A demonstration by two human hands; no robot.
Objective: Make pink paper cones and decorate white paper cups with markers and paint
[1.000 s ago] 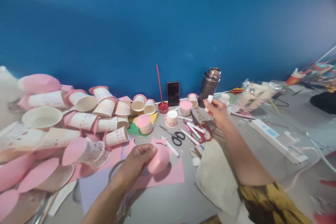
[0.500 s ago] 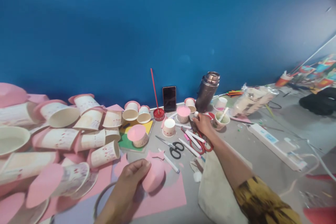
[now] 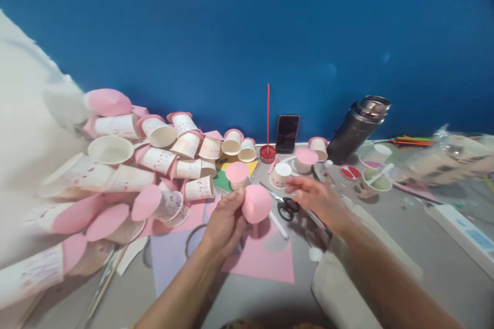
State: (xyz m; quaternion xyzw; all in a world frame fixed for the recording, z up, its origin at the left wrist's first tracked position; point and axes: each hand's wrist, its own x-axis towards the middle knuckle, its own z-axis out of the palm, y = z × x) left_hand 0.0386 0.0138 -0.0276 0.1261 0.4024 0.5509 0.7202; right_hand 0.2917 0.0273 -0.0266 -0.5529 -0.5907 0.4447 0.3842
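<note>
My left hand point(image 3: 227, 218) pinches a rounded pink paper piece point(image 3: 257, 204) at its left edge, above a pink sheet point(image 3: 266, 265) on the table. Whether anything is attached behind the piece, I cannot tell. To its right, my right hand point(image 3: 318, 200) hovers with loosely bent fingers, apart from each other and with nothing seen in them. Its fingertips are beside a small white paper cup point(image 3: 280, 177) standing upside down. Black-handled scissors point(image 3: 285, 208) lie between the hands, with a white marker point(image 3: 278, 225) just below them.
Paper cups with pink paper discs point(image 3: 154, 159) are heaped at the left. A red stick in a round base point(image 3: 267, 153), a phone point(image 3: 287, 133) and an open dark flask point(image 3: 357, 128) stand along the blue wall. At right lies a white power strip point(image 3: 463, 234).
My right hand has left the white-capped item near the flask and come left and nearer. My left hand has raised the pink piece. The view has swung left.
</note>
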